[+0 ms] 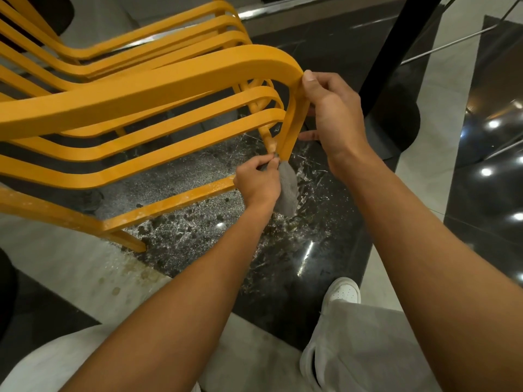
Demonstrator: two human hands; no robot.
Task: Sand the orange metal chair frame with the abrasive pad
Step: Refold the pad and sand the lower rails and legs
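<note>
Pinching abrasive pad [288, 188] w/ left hand [256, 185] at orange chair frame [141, 97] leg, right hand [336, 120] gripping frame's bend

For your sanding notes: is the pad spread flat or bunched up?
Bunched: the left hand pinches the pad at its top, by the chair leg; the rest hangs loose below.

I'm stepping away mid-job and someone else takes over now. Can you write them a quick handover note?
Left hand pinches the grey abrasive pad against the front leg, low down.
Right hand grips the chair frame at the armrest bend, steadying it.
Done: lower rail shows pale scuffs, apparently sanded.
Left: upper slats look evenly orange, seemingly unsanded.
</note>
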